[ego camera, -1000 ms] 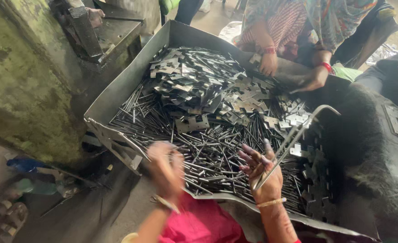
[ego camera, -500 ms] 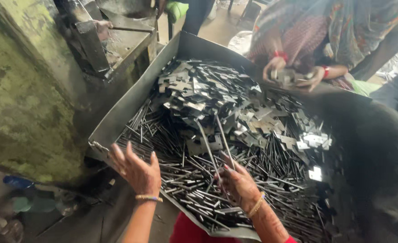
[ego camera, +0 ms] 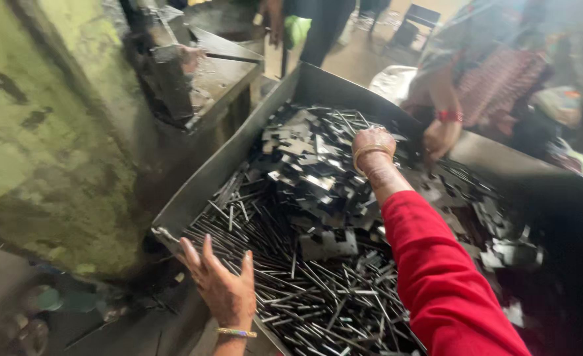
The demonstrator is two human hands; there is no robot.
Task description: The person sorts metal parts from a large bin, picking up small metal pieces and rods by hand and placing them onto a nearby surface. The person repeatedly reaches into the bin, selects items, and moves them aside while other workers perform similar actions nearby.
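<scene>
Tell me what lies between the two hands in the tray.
In the head view, between the left hand at the tray rim and the right hand lie thin metal rods, then a heap of flat metal plates.

L hand (ego camera: 222, 290) splayed open, R hand (ego camera: 372, 146) outstretched.

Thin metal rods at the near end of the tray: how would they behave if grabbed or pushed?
The thin rods look like stiff, straight metal, so they probably won't flex. Lying loose and criss-crossed near the left hand, they'd likely roll, slide and snag. Their shiny finish suggests they're slippery in bunches.
</scene>
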